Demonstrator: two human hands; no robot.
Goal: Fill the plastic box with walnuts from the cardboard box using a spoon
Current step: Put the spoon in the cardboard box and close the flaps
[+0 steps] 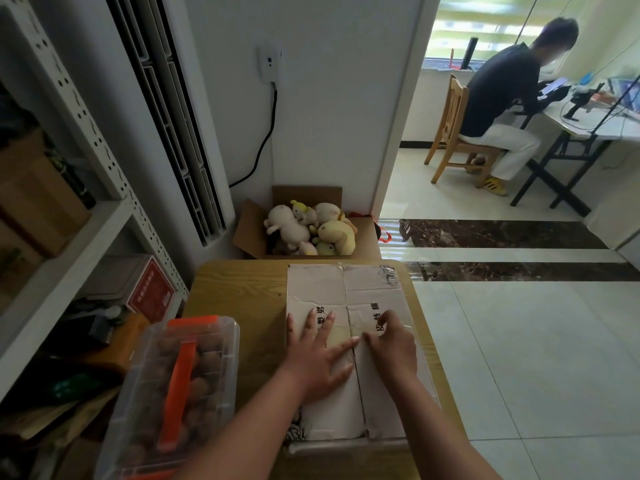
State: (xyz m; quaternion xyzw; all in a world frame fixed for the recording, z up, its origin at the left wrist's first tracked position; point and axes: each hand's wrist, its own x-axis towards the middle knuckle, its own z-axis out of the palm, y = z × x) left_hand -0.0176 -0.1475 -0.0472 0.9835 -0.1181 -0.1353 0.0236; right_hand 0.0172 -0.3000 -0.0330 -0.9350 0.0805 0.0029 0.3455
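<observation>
1. Table [235,292], wood-grain, small. It carries both boxes. The cardboard one takes most of the top, so there is little margin. Risk: a hard tug on either box could push the other towards an edge.

2. Cardboard box [318,285], right of centre, flaps down and meeting at a middle seam [360,393]. The walnut supply is inside and unseen. Risk: if a flap gives way all at once, the box may jerk or tip towards me.

3. Plastic box [228,327], clear, at the table's near-left corner beside my left forearm, lid on with an orange handle [180,386]. It looks to sit close to the left edge. Risk: my left elbow swinging out could knock it off.

4. Left hand [315,355], flat, fingers spread and straight, pressing the left flap and gripping nothing. Risk: that weight pins the flap I would need to lift.

5. Right hand [394,344], knuckles up, fingers curled with tips at the seam. I cannot tell whether they pinch anything or only press.

6. Tape [337,336], a glossy patch across the seam between my hands. Risk: it could tear in strips and take cardboard with it, or a nail could slip.

7. Walnuts [207,358], brown and blurred through the plastic wall, already heaped high. Risk: overfilling, nuts rolling to the floor.

8. Spoon: not in view. Risk: I may end up scooping by hand instead.
</observation>
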